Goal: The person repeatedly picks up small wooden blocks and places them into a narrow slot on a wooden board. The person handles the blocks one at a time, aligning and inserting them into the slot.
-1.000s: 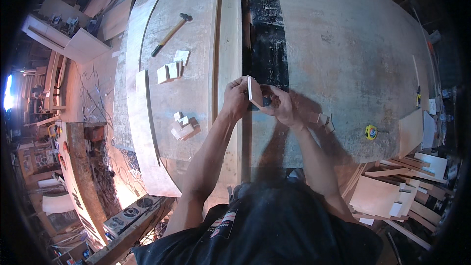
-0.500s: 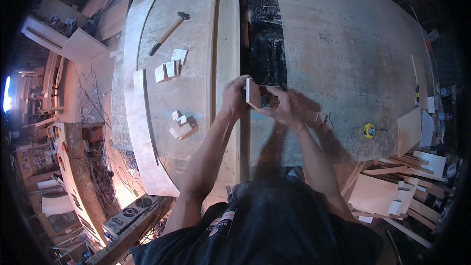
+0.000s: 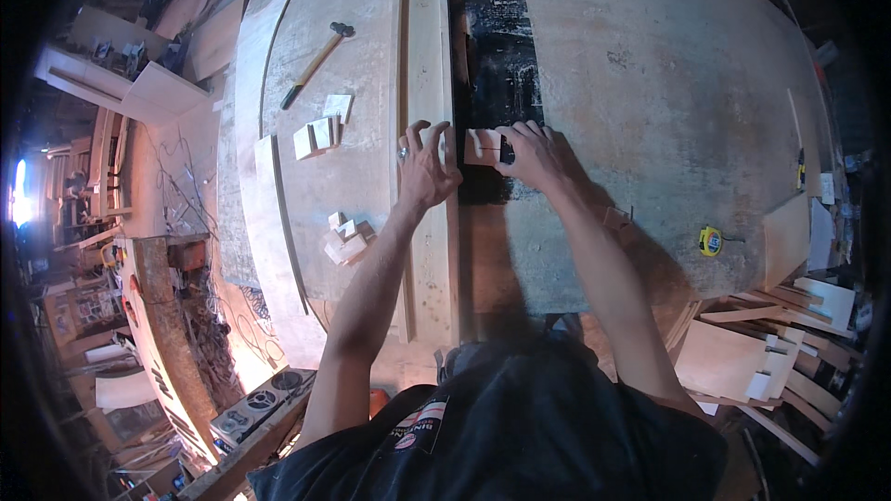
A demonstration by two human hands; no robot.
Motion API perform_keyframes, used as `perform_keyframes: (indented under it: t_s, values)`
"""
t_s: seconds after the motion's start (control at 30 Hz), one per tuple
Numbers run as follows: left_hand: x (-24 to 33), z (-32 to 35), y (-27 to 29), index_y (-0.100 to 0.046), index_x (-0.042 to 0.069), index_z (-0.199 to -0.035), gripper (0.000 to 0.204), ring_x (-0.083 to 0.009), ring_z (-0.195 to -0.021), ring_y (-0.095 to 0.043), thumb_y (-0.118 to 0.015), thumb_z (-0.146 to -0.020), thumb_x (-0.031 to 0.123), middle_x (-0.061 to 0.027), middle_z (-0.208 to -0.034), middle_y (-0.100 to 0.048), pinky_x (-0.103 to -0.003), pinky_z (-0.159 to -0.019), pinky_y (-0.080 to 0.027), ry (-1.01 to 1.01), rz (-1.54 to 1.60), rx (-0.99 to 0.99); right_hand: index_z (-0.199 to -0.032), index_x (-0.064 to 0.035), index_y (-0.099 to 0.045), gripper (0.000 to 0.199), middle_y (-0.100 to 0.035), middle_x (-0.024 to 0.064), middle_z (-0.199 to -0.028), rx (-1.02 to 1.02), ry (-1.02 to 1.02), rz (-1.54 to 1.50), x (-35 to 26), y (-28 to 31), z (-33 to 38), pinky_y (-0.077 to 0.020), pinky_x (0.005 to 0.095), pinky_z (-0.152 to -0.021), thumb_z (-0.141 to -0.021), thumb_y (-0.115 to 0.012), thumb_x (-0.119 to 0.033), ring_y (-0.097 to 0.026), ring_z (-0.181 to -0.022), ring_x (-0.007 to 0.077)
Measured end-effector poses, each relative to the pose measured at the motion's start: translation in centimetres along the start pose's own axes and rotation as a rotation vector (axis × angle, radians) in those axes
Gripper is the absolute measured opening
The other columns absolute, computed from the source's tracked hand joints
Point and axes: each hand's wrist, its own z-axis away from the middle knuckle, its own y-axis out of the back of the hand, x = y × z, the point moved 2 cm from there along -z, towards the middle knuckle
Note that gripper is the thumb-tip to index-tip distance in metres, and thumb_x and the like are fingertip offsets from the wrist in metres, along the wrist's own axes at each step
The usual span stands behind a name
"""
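A small pale wooden block (image 3: 483, 147) lies on the black strip (image 3: 497, 56), close against the right side of a long upright-edged timber board (image 3: 429, 260). My right hand (image 3: 536, 158) grips the block from its right end, fingers over the far side and thumb on the near side. My left hand (image 3: 429, 167) is over the long board, just left of the block, its fingers bent and apart with nothing visible held in them. A dark line or gap runs across the block's face.
On the left are a hammer (image 3: 317, 65), several small wooden blocks (image 3: 317, 136), another block group (image 3: 345, 241) and long thin curved strips (image 3: 278, 213). A yellow tape measure (image 3: 711, 241) lies at right. Wood offcuts (image 3: 724, 357) are stacked beyond the near right table edge.
The block has gone from being held up between both hands to lying flat by the long board, farther from me. My left hand has let go of it and shifted left.
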Motion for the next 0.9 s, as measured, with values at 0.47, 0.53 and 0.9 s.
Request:
perform_keyframes:
  t_s: [0.47, 0.53, 0.9]
  values:
    - [1.7, -4.8, -0.8, -0.079, 0.027, -0.139, 0.065, -0.0353, -0.144, -0.049, -0.09, -0.075, 0.037, -0.0109, -0.154, -0.05, -0.061, -0.107, -0.037, -0.057, -0.412, -0.171, -0.158, -0.0205, -0.07, 0.078, -0.069, 0.0076, -0.138, -0.033, 0.039, -0.088, -0.2, -0.9, -1.0, -0.0434, 0.055, -0.125, -0.085, -0.096, -0.032, -0.06, -0.138, 0.0335]
    - [1.7, -5.0, -0.7, -0.08, 0.026, -0.137, 0.062, -0.0352, -0.143, -0.049, -0.088, -0.076, 0.037, -0.0109, -0.152, -0.051, -0.061, -0.106, -0.038, -0.054, -0.415, -0.176, -0.159, -0.0215, -0.068, 0.078, -0.068, 0.0076, -0.143, -0.042, 0.027, -0.094, 0.0, -0.9, -1.0, -0.0441, 0.0552, -0.125, -0.087, -0.095, -0.035, -0.059, -0.141, 0.0331]
    - [1.3, -8.1, -0.8, -0.081, 0.025, -0.131, 0.078, -0.0312, -0.147, -0.046, -0.104, -0.058, 0.039, -0.0063, -0.149, -0.051, -0.059, -0.107, -0.038, -0.094, -0.54, -0.187, -0.159, -0.0229, -0.066, 0.075, -0.069, 0.0059, -0.15, -0.122, 0.011, -0.046, 1.1, 0.3, -3.9, -0.0454, 0.0555, -0.125, -0.091, -0.091, -0.041, -0.059, -0.146, 0.0314]
